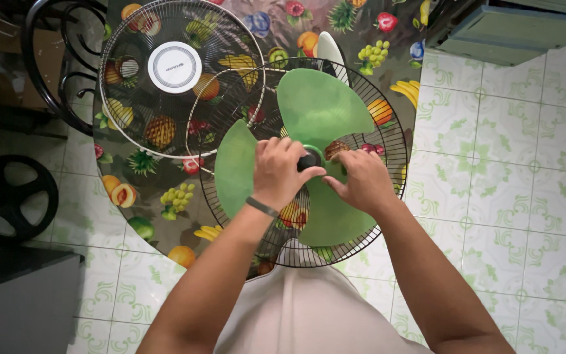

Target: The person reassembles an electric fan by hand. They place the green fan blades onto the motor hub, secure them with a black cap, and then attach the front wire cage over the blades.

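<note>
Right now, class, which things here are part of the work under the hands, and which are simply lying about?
In use: left hand, right hand, green fan blade, black hub cap, rear fan guard.

Lying about: front fan guard, round black base, fruit-print tablecloth.

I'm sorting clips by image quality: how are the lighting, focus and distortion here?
Head view: soft, even light; mild glare on the glossy fruit-print tablecloth; left hand, right hand and green fan blade are sharp; wide-angle bending shows in the floor tiles.

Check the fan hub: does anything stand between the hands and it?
Nothing visible does. The left hand already grips the dark hub cap of the green fan blade, and the right hand touches it.
</note>
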